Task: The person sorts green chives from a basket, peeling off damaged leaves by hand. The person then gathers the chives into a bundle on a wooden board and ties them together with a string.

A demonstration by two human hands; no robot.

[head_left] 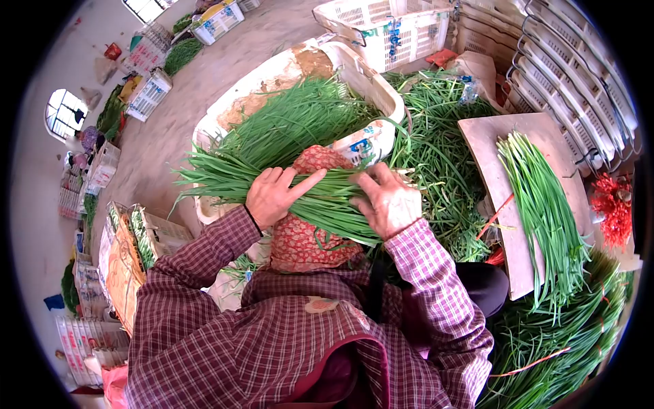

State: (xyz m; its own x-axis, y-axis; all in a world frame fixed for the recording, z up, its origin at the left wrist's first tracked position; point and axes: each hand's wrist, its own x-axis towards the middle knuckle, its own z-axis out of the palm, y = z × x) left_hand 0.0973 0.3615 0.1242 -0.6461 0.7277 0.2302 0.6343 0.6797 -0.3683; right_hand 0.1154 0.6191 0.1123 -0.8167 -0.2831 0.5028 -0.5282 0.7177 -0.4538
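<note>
1. Above the lap, the left hand (276, 194) curls over the bunch of green leaves (334, 198), gripping it with the index finger stretched out along it; if that hold slackens, the leaves could fan apart.
2. At the bunch's other end, the right hand (388, 201) is part open, thumb and fingertips against the leaves; I cannot tell whether it pinches any. Too hard a pull there might snap leaves or drag good ones out.
3. Under the bunch, the red patterned cloth (306, 245) is a soft, rounded support, so leaves could slide off it, likeliest where some splay loosely toward the person.
4. Just beyond, the white crate (392, 95) holds more leaves; the bunch's long tips reach over its near rim and could tangle or catch there.
5. To the right, the loose heap (443, 129) lies close to the right hand, so dropped strands would probably get lost in it.
6. Farther right, leaves on the board (477, 136) overhang its near edge; a knock from the right sleeve (443, 286) could tip them off.
</note>
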